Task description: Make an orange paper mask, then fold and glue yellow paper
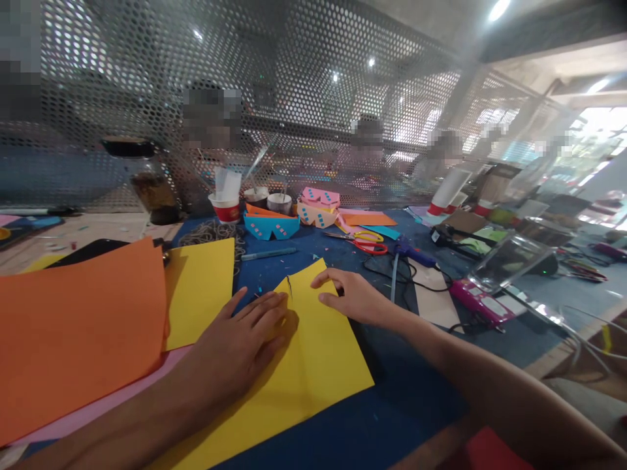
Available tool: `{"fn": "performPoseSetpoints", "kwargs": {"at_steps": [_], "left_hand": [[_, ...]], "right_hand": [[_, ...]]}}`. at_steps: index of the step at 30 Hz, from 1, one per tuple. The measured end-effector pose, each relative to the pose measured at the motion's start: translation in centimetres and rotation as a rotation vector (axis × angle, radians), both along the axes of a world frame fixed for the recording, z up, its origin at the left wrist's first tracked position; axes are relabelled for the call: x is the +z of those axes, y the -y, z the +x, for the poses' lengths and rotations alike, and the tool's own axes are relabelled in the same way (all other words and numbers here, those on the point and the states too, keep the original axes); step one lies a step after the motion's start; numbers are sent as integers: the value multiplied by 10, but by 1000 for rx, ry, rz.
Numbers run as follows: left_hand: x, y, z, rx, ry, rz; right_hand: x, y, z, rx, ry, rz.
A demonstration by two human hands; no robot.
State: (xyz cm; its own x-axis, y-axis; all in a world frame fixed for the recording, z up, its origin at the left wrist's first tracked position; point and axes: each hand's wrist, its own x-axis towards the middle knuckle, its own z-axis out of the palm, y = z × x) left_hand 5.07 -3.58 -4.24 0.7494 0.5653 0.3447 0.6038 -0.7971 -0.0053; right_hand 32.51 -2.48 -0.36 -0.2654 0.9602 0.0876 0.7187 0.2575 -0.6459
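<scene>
My left hand [247, 336] lies palm down on the yellow paper [313, 365] in the middle of the frame, fingers spread, holding nothing I can see. Beside it, my right hand [350, 297] bends over the paper's edge, thumb and finger a little apart, nothing between them. At upper left, a jar [155, 189] has brown stuff inside. Next, a red and white cup [226, 211] holds whitish strips. A see-through box [512, 261] sits at the right.

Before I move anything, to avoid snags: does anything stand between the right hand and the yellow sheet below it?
Nothing visible stands between the right hand and the yellow sheet; a dark strand shows off to that hand's left.
</scene>
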Motion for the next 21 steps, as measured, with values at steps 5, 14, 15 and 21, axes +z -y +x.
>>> {"fn": "performPoseSetpoints", "kwargs": {"at_steps": [5, 14, 15, 21], "left_hand": [[1, 5, 2, -27, 0, 33], [2, 8, 3, -13, 0, -19], [2, 8, 3, -14, -3, -19], [1, 9, 4, -1, -28, -31]], "right_hand": [[-8, -6, 3, -40, -40, 46], [-2, -3, 2, -20, 26, 19], [-1, -2, 1, -22, 41, 9], [2, 2, -3, -23, 97, -28]]}}
